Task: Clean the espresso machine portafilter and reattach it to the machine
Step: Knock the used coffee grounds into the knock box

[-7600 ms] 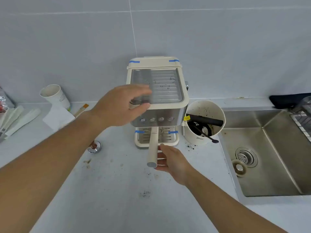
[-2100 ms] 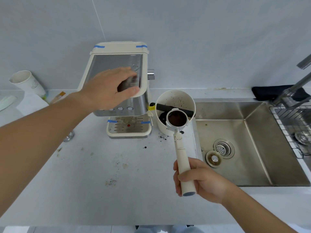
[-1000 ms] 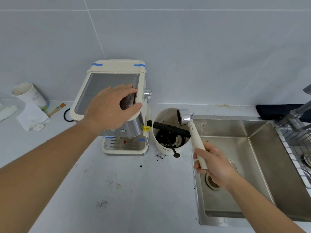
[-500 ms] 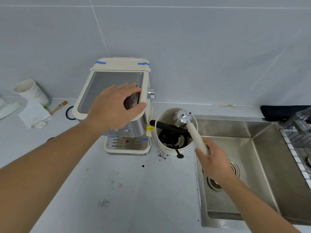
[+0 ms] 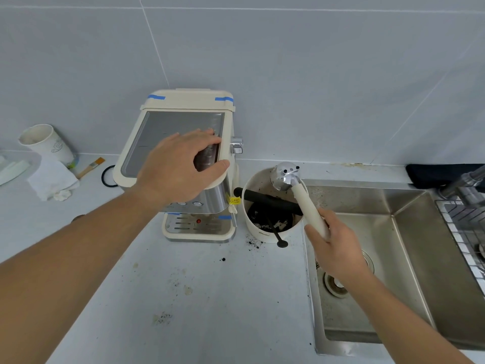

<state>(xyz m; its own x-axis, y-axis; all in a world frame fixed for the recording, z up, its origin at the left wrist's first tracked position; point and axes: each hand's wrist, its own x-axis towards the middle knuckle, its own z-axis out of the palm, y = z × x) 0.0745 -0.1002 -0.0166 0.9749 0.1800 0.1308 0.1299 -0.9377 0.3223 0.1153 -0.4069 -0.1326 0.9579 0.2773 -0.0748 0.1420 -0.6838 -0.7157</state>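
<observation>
Now the right hand (image 5: 337, 248) grips the portafilter (image 5: 296, 195) handle; its upturned metal head hangs over the knock box (image 5: 262, 227), long axis slanting up-left from the grip. Left hand (image 5: 181, 166) steadies the espresso machine (image 5: 183, 119).

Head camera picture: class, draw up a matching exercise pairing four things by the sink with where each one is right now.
Things:
1. portafilter
2. left hand
3. paper cup
4. brush

Places:
A. lying on the counter left of the espresso machine
B. held upside down over the knock box by the right hand
C. resting on top of the espresso machine
D. tilted by the wall, far left

Pairs: 1-B, 2-C, 3-D, 4-A
</observation>
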